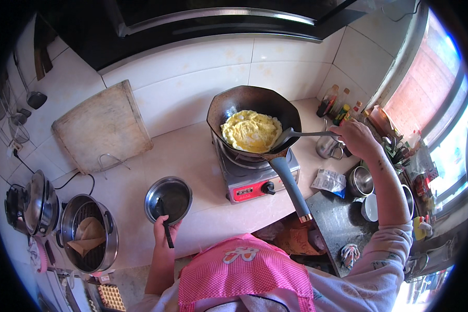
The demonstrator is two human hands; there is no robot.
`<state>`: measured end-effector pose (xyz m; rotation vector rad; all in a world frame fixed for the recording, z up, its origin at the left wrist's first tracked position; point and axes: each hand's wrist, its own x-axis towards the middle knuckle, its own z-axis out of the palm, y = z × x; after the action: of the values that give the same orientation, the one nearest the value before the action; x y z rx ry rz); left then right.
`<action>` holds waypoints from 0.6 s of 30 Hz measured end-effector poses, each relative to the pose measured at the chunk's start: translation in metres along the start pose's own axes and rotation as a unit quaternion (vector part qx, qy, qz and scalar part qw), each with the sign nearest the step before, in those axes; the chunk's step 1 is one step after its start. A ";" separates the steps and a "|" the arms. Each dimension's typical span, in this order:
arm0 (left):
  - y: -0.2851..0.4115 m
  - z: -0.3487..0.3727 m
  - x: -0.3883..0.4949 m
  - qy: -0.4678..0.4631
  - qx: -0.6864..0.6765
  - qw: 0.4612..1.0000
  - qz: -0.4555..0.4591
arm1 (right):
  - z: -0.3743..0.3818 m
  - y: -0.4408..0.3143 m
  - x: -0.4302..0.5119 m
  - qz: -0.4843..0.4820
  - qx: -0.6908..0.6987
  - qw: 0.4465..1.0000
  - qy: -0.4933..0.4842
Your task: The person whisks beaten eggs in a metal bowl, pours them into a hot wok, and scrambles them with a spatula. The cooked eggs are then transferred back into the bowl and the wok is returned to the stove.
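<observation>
My left hand [172, 231] holds a steel bowl [176, 195] in front of me at the counter's front edge. A black-handled utensil [168, 238] rests in the bowl, its handle sticking out under my thumb. In my right hand [354, 135] is a grey spatula [312, 133], whose blade touches the right edge of a yellow egg sheet [250, 130]. That egg lies spread in a dark wok [284, 111], looking wet on top and paler and puffed at its rim. The wok sits on a portable gas stove [234, 177], its grey handle [290, 185] pointing towards me.
A cutting board [101, 126] leans on the wall at left. Below it stand a steamer pot [113, 243] and a lidded pot [43, 206]. To the right are sauce bottles [329, 100], a metal jug [327, 146], a plastic packet [328, 181] and steel bowls [362, 181].
</observation>
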<state>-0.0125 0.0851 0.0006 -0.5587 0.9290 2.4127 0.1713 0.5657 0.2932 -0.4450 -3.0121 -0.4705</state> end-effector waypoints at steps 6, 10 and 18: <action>-0.004 -0.004 0.004 -0.011 -0.001 1.000 -0.011 | 0.043 0.017 0.018 -0.007 -0.054 0.996 0.071; -0.006 -0.003 0.001 -0.024 -0.013 1.000 -0.004 | 0.095 0.012 0.039 0.034 0.030 0.987 0.151; 0.004 -0.023 -0.002 -0.036 -0.028 0.999 0.008 | 0.111 -0.034 0.082 0.041 0.109 0.985 0.130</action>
<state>-0.0088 0.0661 -0.0122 -0.4821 0.8421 2.4620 0.0815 0.5911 0.1866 -0.4510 -2.7392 -0.1744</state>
